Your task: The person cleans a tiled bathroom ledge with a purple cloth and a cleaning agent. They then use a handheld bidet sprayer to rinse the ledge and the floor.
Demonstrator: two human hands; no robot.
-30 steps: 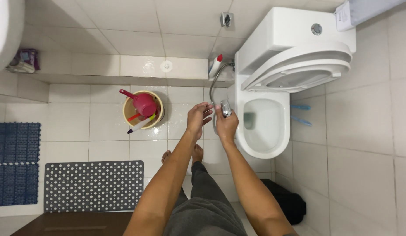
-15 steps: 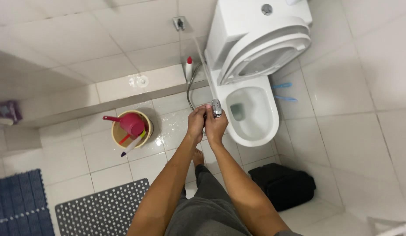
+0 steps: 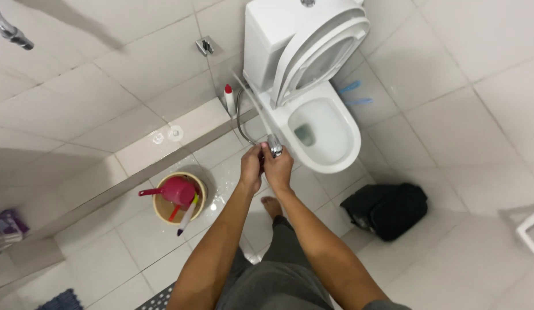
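Nearest you, your grey trousers (image 3: 278, 281) fill the bottom edge of the view, and one bare foot (image 3: 271, 205) stands on the tiled floor (image 3: 451, 247) just ahead of them. Both forearms reach forward over the floor and meet. Your left hand (image 3: 251, 168) and right hand (image 3: 278, 169) are pressed together, side by side, both clamped on the metal spray head (image 3: 274, 144), which sticks up out of your fingers just beside the front left rim of the toilet bowl (image 3: 324, 132). Its metal hose (image 3: 239, 117) loops back from your hands toward the wall beside the cistern.

To your left, a tan bucket (image 3: 159, 208) stands on the wet floor near the low tiled ledge (image 3: 135, 155); a pink scoop (image 3: 176, 190) lies in it, and a brush handle (image 3: 186, 217) leans out over its rim. To your right, a black bag (image 3: 387, 209) lies on the floor, well apart from your hands.

Farther off, the toilet seat and lid (image 3: 318, 51) stand raised against the white cistern (image 3: 267, 40). A white bottle with a red cap (image 3: 229, 99) stands on the far end of the ledge, next to the cistern.
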